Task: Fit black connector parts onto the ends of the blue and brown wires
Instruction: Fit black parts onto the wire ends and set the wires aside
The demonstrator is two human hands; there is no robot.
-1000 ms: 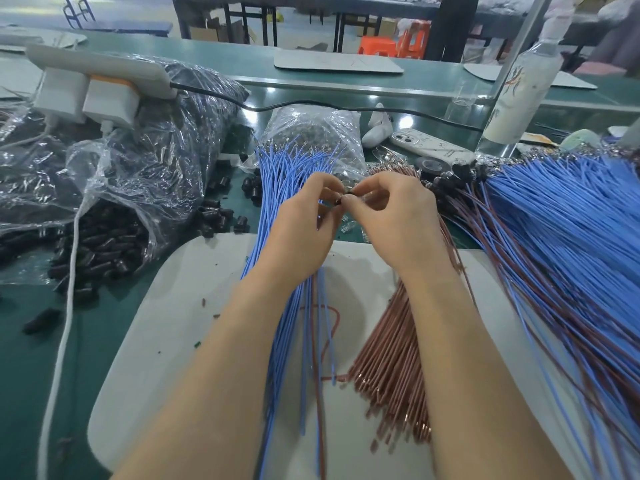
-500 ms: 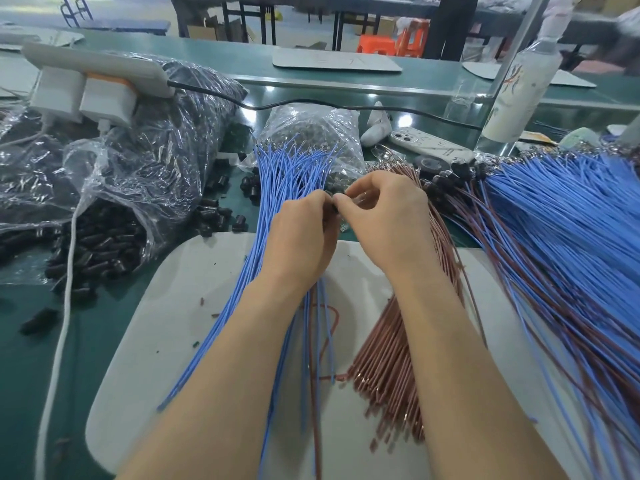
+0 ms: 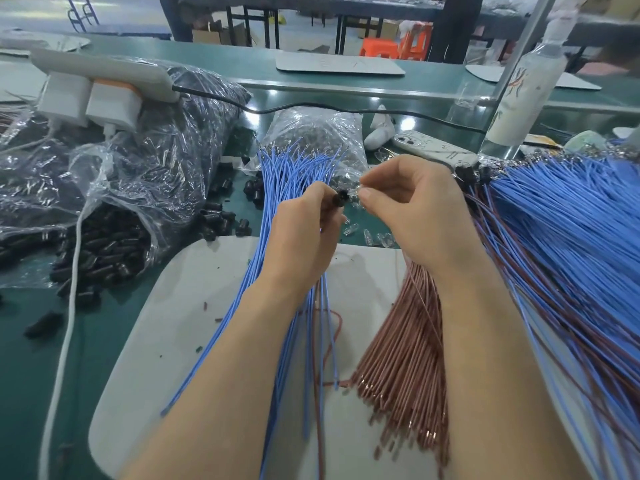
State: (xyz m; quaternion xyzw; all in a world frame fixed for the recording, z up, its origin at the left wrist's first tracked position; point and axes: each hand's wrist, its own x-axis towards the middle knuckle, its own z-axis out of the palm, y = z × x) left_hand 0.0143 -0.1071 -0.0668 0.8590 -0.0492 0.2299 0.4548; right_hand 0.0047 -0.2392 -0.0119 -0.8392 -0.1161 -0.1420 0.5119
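Head view. Left hand (image 3: 304, 233) grasps a black connector (image 3: 341, 199) between thumb and fingertips. Right hand (image 3: 415, 209): thumb and forefinger pinched together just beside the connector, other fingers curled. Whether a wire end sits in the pinch is too small to tell. A few blue strands and one brown strand run from under the left hand toward the person, over the white mat (image 3: 166, 323) on the green worktop (image 3: 34, 375). Blue wires (image 3: 287, 174) fan out beyond and beneath the left hand. Brown wires (image 3: 405, 341) lie under the right wrist and forearm. Right of the right hand is a large mixed heap (image 3: 571, 237) of blue and brown wire. Left of the left hand, loose black parts (image 3: 104, 244) spill from a torn clear bag (image 3: 145, 174). Beyond the hands are a second bag (image 3: 311, 133), a phone (image 3: 433, 150) and a white bottle (image 3: 523, 91). Far left beyond is a power strip (image 3: 104, 72) with white chargers (image 3: 86, 102) plugged in.
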